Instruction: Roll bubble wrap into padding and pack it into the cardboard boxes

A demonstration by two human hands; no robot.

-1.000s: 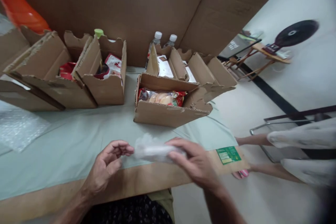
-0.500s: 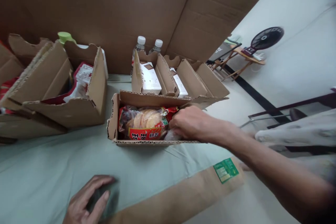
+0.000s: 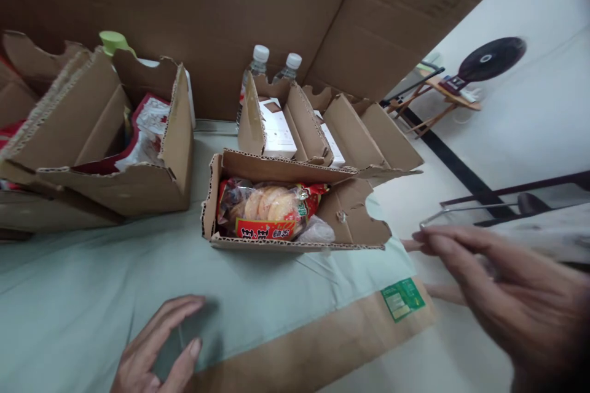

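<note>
My left hand lies flat and open on the pale green table cover near the front edge, holding nothing. My right hand hovers open off the table's right side, fingers stretched out toward the left, empty. In front of me stands an open cardboard box holding a red snack bag of round crackers and a small clear plastic bundle at the bag's right end. The right hand is a short way right of this box.
A larger torn box with red and white packs stands at left. Behind the snack box, boxes with white cartons and two water bottles stand against a cardboard wall. A green label, a fan and a chair frame lie right.
My right hand has come out of the snack box and pulled back to the right, leaving the clear plastic bundle inside. The left hand stays flat on the table.
</note>
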